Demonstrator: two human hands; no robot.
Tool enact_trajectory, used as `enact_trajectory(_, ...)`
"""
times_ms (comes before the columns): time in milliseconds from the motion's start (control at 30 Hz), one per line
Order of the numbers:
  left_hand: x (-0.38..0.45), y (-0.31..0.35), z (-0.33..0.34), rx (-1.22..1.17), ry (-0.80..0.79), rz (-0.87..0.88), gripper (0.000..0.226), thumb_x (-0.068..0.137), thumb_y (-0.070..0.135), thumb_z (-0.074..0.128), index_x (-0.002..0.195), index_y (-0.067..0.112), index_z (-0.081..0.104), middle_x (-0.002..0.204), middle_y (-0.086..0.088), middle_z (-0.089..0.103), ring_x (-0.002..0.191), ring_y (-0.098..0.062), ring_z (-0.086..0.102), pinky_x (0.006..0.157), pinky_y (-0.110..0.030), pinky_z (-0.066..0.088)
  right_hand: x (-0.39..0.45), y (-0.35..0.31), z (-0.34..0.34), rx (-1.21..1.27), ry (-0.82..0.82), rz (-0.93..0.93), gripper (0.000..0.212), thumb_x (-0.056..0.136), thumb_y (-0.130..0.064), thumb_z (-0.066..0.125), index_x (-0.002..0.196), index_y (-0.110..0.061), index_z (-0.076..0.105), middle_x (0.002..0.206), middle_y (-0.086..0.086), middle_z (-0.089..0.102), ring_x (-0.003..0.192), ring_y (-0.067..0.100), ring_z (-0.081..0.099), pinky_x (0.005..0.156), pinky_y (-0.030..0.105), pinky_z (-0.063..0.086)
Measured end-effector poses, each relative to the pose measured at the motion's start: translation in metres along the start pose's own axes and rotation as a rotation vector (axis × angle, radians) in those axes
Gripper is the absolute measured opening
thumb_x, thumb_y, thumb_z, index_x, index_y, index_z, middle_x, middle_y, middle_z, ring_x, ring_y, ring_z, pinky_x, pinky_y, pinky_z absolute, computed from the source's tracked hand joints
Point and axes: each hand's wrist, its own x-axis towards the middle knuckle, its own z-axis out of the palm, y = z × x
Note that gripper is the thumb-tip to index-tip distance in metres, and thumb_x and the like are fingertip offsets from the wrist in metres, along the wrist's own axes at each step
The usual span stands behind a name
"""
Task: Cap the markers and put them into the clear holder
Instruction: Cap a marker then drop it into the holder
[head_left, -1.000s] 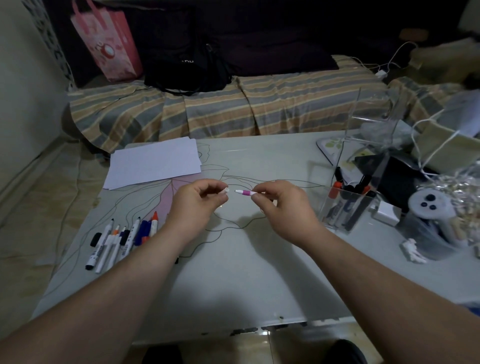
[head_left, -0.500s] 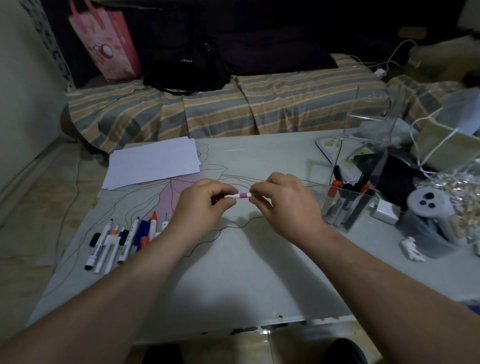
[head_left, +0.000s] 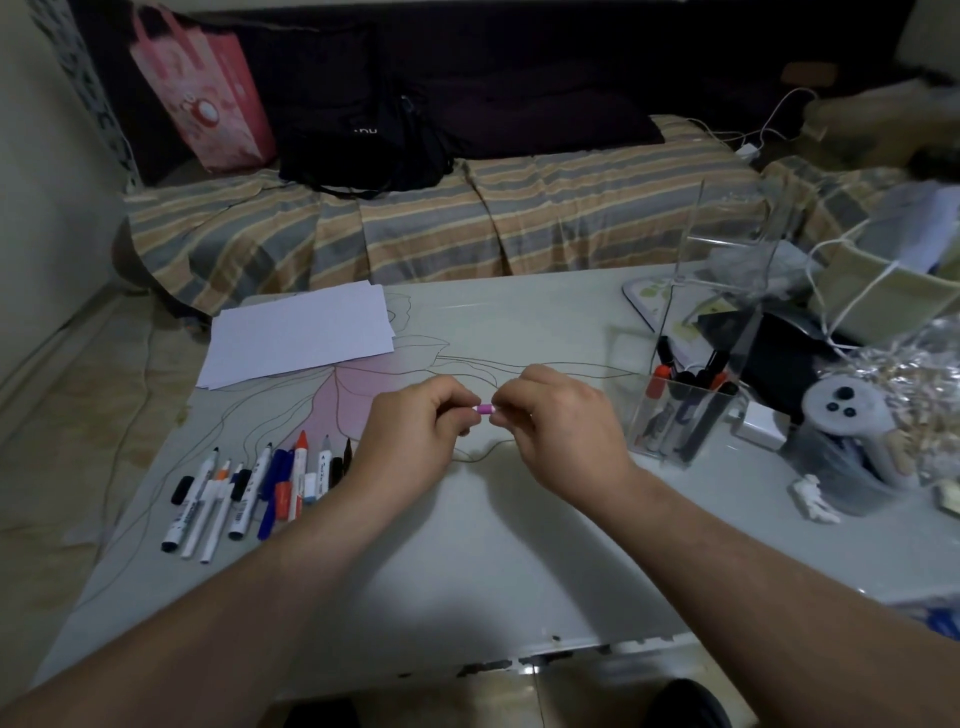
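At mid-frame, my left hand (head_left: 415, 431) and right hand (head_left: 558, 426) pinch a slim white plastic marker with a pink band (head_left: 484, 409) above the smooth pale bench (head_left: 467, 571); the square clear acrylic holder (head_left: 680, 421) stands right.

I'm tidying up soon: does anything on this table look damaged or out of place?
The table's near edge looks chipped, with dark patches. Loose markers lie scattered at the left, some uncapped, outside the clear holder.
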Motion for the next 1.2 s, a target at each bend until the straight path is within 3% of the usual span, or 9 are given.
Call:
enact_trajectory(100, -0.004, 0.007, 0.006, 0.046, -0.031, -0.017, 0.005, 0.085, 0.028, 0.075, 0.081, 0.027, 0.073, 0.062, 0.013, 0.065, 0.061, -0.006, 0.058, 0.06, -0.021, 0.043, 0.001, 0.0, -0.006, -0.088, -0.109, -0.008, 0.008, 0.092, -0.035, 0.062, 0.094, -0.032, 0.069, 0.082, -0.011, 0.065, 0.092, 0.023, 0.051, 0.076, 0.04, 0.046)
enact_trajectory(200, 0.0, 0.019, 0.016, -0.083, 0.024, -0.07, 0.005, 0.082, 0.028, 0.074, 0.079, 0.026, 0.072, 0.058, 0.019, 0.064, 0.056, 0.001, 0.057, 0.058, -0.013, 0.041, 0.001, 0.005, -0.022, -0.019, -0.222, 0.004, 0.006, 0.097, -0.031, 0.06, 0.097, -0.028, 0.066, 0.079, -0.007, 0.064, 0.092, 0.023, 0.053, 0.073, 0.04, 0.046)
enact_trajectory(333, 0.006, 0.073, 0.052, -0.553, -0.055, 0.038, 0.021, 0.088, 0.026, 0.076, 0.108, 0.028, 0.072, 0.088, 0.005, 0.077, 0.084, -0.007, 0.073, 0.081, -0.027, 0.058, -0.007, 0.043, -0.077, 0.06, 0.088, 0.084, 0.01, 0.096, -0.025, 0.065, 0.098, -0.016, 0.068, 0.089, 0.001, 0.067, 0.082, 0.023, 0.062, 0.073, 0.038, 0.05)
enact_trajectory(400, 0.002, 0.085, 0.057, -0.581, -0.067, 0.086, 0.029, 0.09, 0.023, 0.075, 0.119, 0.025, 0.071, 0.096, 0.007, 0.076, 0.086, -0.004, 0.071, 0.08, -0.019, 0.055, -0.003, 0.055, -0.097, 0.043, 0.233, 0.192, 0.01, 0.096, -0.023, 0.066, 0.102, -0.016, 0.069, 0.094, 0.001, 0.067, 0.085, 0.02, 0.062, 0.08, 0.039, 0.053)
enact_trajectory(600, -0.013, 0.093, 0.092, -0.343, -0.199, 0.152, 0.022, 0.092, 0.021, 0.067, 0.108, 0.033, 0.074, 0.096, 0.015, 0.074, 0.086, -0.003, 0.068, 0.082, -0.015, 0.053, -0.024, 0.099, -0.136, 0.129, 0.424, 0.521, 0.051, 0.098, -0.018, 0.063, 0.138, -0.037, 0.037, 0.1, -0.005, 0.068, 0.087, 0.019, 0.068, 0.08, 0.046, 0.059)
enact_trajectory(767, -0.013, 0.088, 0.105, -0.153, -0.263, 0.222, 0.028, 0.091, 0.02, 0.063, 0.115, 0.031, 0.074, 0.106, 0.015, 0.07, 0.09, 0.001, 0.064, 0.081, -0.008, 0.047, -0.033, 0.108, -0.114, 0.066, 0.314, 0.448, 0.043, 0.097, -0.013, 0.061, 0.135, -0.027, 0.047, 0.106, 0.003, 0.069, 0.093, 0.023, 0.064, 0.076, 0.034, 0.047)
enact_trajectory(933, -0.012, 0.088, 0.116, -0.079, -0.277, 0.297, 0.028, 0.093, 0.022, 0.061, 0.117, 0.031, 0.072, 0.11, 0.013, 0.068, 0.09, 0.001, 0.063, 0.087, -0.015, 0.049, -0.05, 0.116, -0.09, -0.15, 0.13, 0.382, 0.017, 0.096, -0.012, 0.056, 0.109, -0.017, 0.065, 0.093, 0.001, 0.066, 0.094, 0.032, 0.05, 0.07, 0.041, 0.044)
enact_trajectory(1100, -0.012, 0.089, 0.117, -0.062, -0.31, 0.349, 0.031, 0.095, 0.023, 0.06, 0.122, 0.034, 0.071, 0.117, 0.014, 0.067, 0.097, 0.0, 0.06, 0.082, -0.003, 0.039, -0.058, 0.122, -0.081, -0.25, 0.009, 0.383, 0.065, 0.079, -0.033, 0.022, 0.11, -0.013, 0.075, 0.113, 0.007, 0.069, 0.091, 0.035, 0.048, 0.078, 0.044, 0.045)
enact_trajectory(1200, -0.007, 0.084, 0.103, 0.017, -0.341, 0.38, 0.032, 0.095, 0.022, 0.058, 0.122, 0.034, 0.071, 0.12, 0.015, 0.066, 0.101, -0.003, 0.059, 0.088, -0.013, 0.042, -0.055, 0.111, -0.079, -0.231, 0.107, 0.367, 0.067, 0.077, -0.03, 0.022, 0.116, -0.009, 0.073, 0.12, 0.011, 0.064, 0.093, 0.035, 0.048, 0.082, 0.043, 0.045)
